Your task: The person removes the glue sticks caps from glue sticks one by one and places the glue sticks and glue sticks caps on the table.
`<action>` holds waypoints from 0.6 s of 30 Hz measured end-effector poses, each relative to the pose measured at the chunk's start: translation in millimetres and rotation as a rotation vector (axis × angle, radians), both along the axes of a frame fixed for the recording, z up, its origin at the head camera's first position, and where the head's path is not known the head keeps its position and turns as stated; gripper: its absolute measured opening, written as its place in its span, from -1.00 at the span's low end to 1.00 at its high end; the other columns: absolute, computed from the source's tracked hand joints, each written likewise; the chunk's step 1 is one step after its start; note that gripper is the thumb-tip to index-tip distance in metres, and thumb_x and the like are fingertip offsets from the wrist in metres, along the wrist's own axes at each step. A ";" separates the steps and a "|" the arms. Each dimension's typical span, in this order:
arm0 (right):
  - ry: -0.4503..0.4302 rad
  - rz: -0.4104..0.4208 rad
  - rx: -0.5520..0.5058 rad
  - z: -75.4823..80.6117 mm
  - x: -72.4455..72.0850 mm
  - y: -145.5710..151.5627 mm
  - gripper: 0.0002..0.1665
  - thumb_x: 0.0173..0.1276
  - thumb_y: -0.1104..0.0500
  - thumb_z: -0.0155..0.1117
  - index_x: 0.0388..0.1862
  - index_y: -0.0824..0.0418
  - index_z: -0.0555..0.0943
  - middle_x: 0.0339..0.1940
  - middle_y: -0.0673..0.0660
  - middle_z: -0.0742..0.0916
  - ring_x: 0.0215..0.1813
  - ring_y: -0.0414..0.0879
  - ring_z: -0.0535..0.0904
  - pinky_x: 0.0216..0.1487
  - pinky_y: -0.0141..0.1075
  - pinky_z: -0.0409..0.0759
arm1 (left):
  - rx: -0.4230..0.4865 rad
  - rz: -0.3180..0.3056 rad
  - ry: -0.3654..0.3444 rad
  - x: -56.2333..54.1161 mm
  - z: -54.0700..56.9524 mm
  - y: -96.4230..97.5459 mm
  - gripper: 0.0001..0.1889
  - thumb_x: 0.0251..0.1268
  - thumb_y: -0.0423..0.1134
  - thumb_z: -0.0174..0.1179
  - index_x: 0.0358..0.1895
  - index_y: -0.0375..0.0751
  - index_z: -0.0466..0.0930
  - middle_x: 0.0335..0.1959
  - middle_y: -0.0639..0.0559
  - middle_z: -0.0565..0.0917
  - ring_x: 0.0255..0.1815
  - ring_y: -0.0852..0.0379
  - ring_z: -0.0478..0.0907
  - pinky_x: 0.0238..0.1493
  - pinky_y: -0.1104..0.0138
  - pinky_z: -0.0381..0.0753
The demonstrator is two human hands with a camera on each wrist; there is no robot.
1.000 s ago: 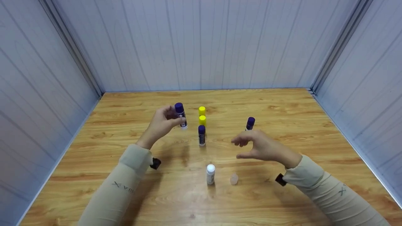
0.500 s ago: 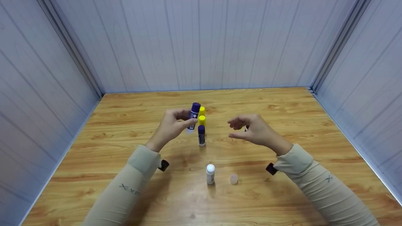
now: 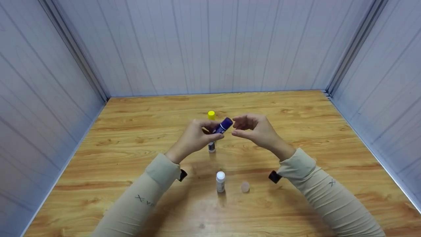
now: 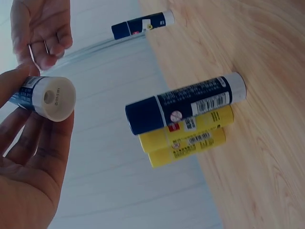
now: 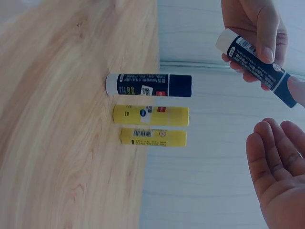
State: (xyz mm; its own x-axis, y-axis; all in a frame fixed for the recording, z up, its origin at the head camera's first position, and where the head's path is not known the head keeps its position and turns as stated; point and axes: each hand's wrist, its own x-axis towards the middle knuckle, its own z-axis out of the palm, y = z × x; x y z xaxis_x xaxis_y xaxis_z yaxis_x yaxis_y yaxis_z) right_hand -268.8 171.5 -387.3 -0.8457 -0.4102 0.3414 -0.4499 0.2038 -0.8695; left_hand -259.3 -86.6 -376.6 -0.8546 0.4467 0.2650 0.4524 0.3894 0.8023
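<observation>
Held glue stick (image 3: 224, 125), dark blue with a white base, is pinched between thumb and fingers of the left hand (image 3: 197, 135), raised above the counter (image 3: 98, 171); it is tilted, capped end turned toward the right hand (image 3: 256, 130), presumably so that the cap is presented to that side while the base is left with the left fingers; the recessed underside is exposed in the left wrist view.

The right hand is half spread, thumb and fingers bowed apart with a gap between them; nothing is seen to be gripped; it is placed just beside the cap, and whether the thumb touches it cannot be told.

On the counter, a front blue stick (image 5: 147, 85) and two yellow sticks (image 5: 153, 137) are stood upright in one row, just beside one another, caps up; the line seems chosen for order, and the wide white base seems to suit the blue one to standing; in the head view the row is partly covered by the left hand and its stick. A lone blue stick (image 4: 143, 25) is stood apart from the row; nearer the person, a white stick (image 3: 220, 182) is stood upright, with a translucent disc (image 3: 245, 187), possibly a cap, set near it.
</observation>
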 end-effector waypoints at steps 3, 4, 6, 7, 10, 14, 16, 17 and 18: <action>-0.034 0.023 -0.055 -1.4 1.4 -3.5 -0.60 0.40 0.38 0.53 0.18 0.44 0.72 -0.02 0.30 0.82 -0.09 -0.18 0.77 -0.02 -0.37 0.77 | -0.012 -0.034 0.030 2.2 0.2 5.6 -0.69 0.43 -0.28 0.49 0.17 -0.26 0.82 -0.15 -0.12 0.85 -0.21 0.12 0.74 -0.08 0.27 0.83; -0.042 0.024 -0.070 -1.8 2.1 -4.3 -0.62 0.41 0.38 0.52 0.17 0.45 0.72 -0.03 0.25 0.83 -0.09 -0.17 0.77 -0.03 -0.37 0.77 | -0.010 -0.046 0.037 2.8 0.3 7.2 -0.70 0.43 -0.30 0.49 0.16 -0.26 0.82 -0.16 -0.11 0.85 -0.23 0.14 0.73 -0.11 0.29 0.83; -0.046 0.022 -0.099 -2.9 3.5 -5.8 -0.63 0.41 0.39 0.52 0.15 0.46 0.72 -0.05 0.14 0.84 -0.09 -0.17 0.78 -0.04 -0.38 0.77 | -0.009 -0.057 0.047 4.4 0.8 9.9 -0.72 0.42 -0.33 0.49 0.14 -0.26 0.83 -0.20 -0.11 0.84 -0.27 0.17 0.72 -0.17 0.33 0.81; -0.047 0.020 -0.115 -3.4 4.2 -6.5 -0.65 0.41 0.40 0.51 0.14 0.47 0.72 -0.07 0.10 0.85 -0.09 -0.17 0.78 -0.04 -0.38 0.78 | -0.010 -0.059 0.051 5.2 1.1 10.9 -0.73 0.42 -0.33 0.49 0.13 -0.25 0.83 -0.20 -0.10 0.84 -0.28 0.18 0.72 -0.19 0.34 0.80; -0.061 0.012 -0.176 -4.8 6.2 -8.4 -0.67 0.41 0.42 0.50 0.11 0.50 0.71 -0.12 0.01 0.85 -0.12 -0.18 0.79 -0.05 -0.38 0.79 | -0.016 -0.055 0.074 6.8 1.1 13.5 -0.73 0.43 -0.33 0.48 0.13 -0.26 0.83 -0.18 -0.09 0.85 -0.27 0.17 0.74 -0.17 0.34 0.81; -0.099 0.010 -0.279 -6.1 8.5 -10.3 -0.71 0.41 0.46 0.47 0.07 0.51 0.71 -0.15 -0.01 0.85 -0.13 -0.17 0.78 -0.05 -0.38 0.80 | -0.030 -0.054 0.121 8.0 0.9 16.6 -0.71 0.48 -0.31 0.44 0.17 -0.28 0.80 -0.06 -0.12 0.86 -0.17 0.07 0.79 -0.07 0.22 0.85; -0.114 -0.001 -0.321 -6.1 9.7 -11.2 -0.74 0.40 0.47 0.47 0.06 0.46 0.73 -0.15 0.01 0.85 -0.13 -0.16 0.77 -0.05 -0.37 0.79 | -0.033 -0.056 0.146 8.2 0.8 18.0 -0.70 0.50 -0.32 0.42 0.21 -0.30 0.78 0.00 -0.14 0.85 -0.12 0.04 0.80 -0.03 0.17 0.86; -0.119 -0.009 -0.337 -6.1 10.1 -11.6 -0.74 0.40 0.48 0.47 0.05 0.43 0.74 -0.15 0.02 0.85 -0.12 -0.16 0.77 -0.04 -0.37 0.79 | -0.034 -0.059 0.156 8.4 0.8 18.7 -0.69 0.51 -0.32 0.41 0.23 -0.30 0.76 0.03 -0.15 0.85 -0.09 0.03 0.80 -0.01 0.17 0.86; -0.125 -0.018 -0.355 -5.9 10.7 -12.0 -0.75 0.40 0.48 0.47 0.04 0.41 0.75 -0.15 0.02 0.84 -0.11 -0.15 0.76 -0.03 -0.37 0.79 | -0.034 -0.059 0.168 8.4 0.9 19.5 -0.68 0.52 -0.32 0.40 0.25 -0.31 0.75 0.04 -0.16 0.85 -0.08 0.03 0.81 -0.01 0.17 0.86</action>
State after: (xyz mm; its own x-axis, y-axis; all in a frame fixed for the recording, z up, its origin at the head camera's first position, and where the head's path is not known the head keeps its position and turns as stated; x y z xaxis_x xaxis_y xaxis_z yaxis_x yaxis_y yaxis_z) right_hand -258.0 159.5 -393.3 -0.8957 -0.2700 0.3531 -0.3348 -0.1130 -0.9355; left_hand -250.8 -67.1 -375.6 -0.7717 0.5060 0.3852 0.6015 0.3842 0.7004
